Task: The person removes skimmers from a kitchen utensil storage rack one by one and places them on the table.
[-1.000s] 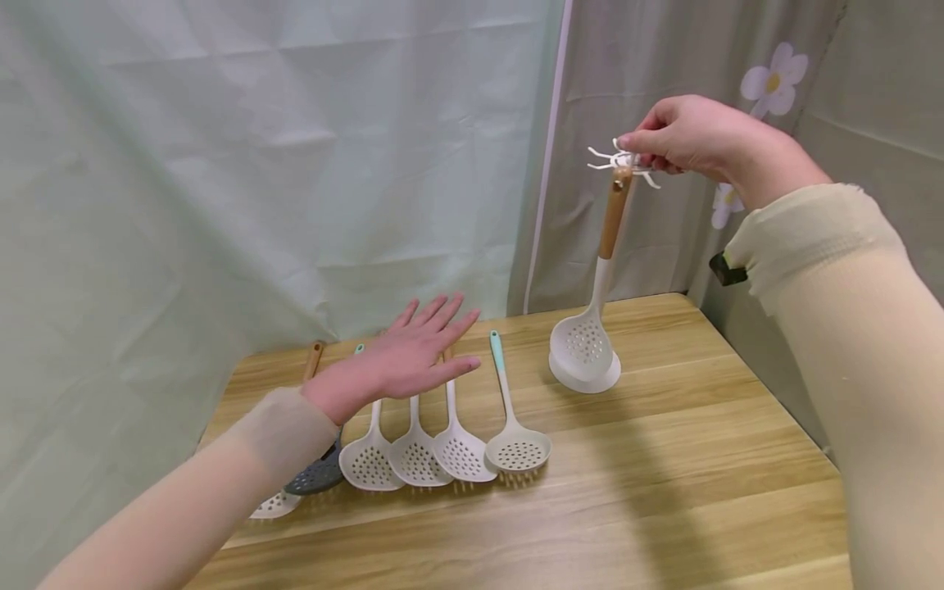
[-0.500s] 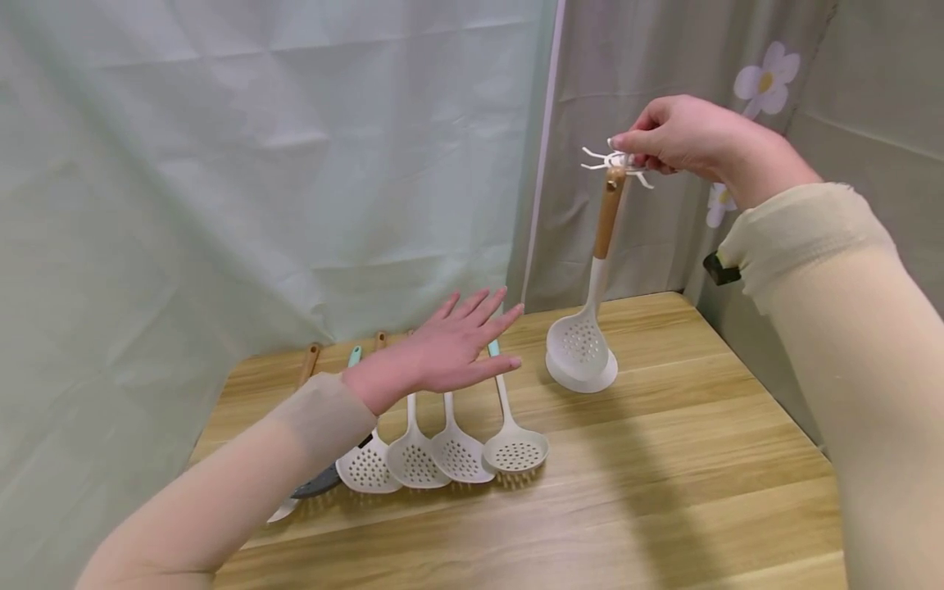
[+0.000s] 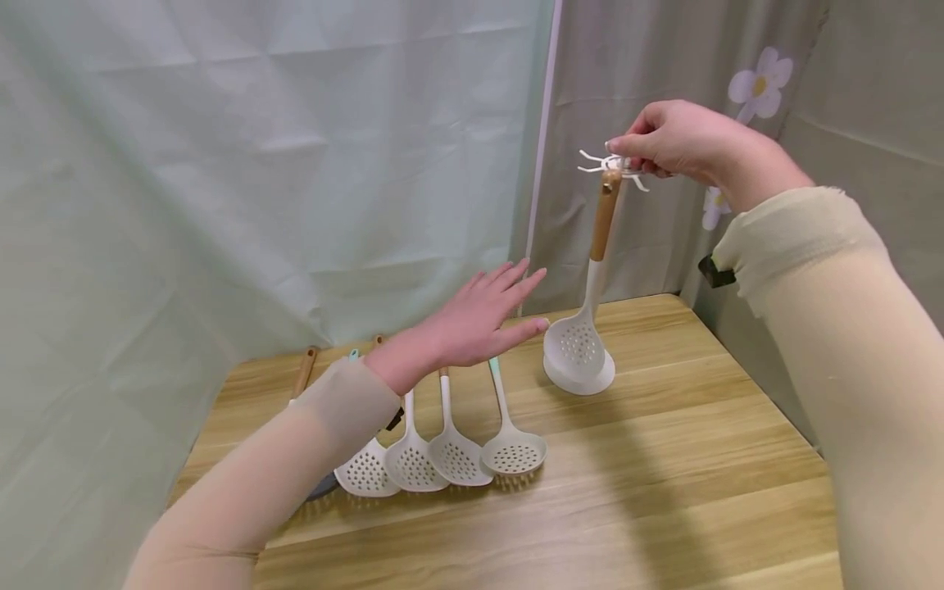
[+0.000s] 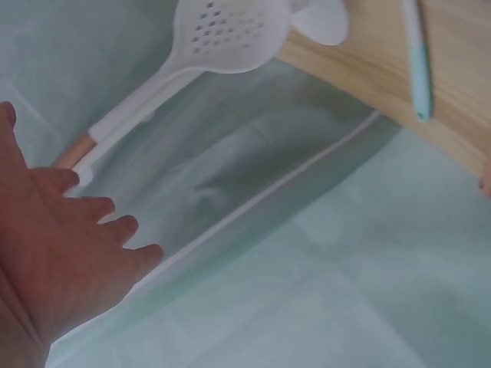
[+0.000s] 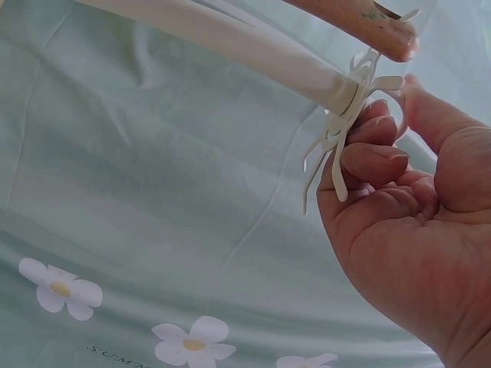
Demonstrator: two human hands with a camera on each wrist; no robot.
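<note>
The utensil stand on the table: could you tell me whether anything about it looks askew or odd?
Nothing stands out. The stand sits upright, one slotted spoon hangs straight from its hook crown, which the right hand pinches.

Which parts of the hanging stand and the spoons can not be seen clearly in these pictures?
- Head view: the top hub of the white hook stand is covered by the fingers of the right hand.
- Head view: the dark grey slotted spoon lies mostly behind the left sleeve.
- Left wrist view: the white slotted spoon with wooden handle is cut off by the top edge.
- Right wrist view: the stand's pole leaves the frame; its base is unseen.
</note>
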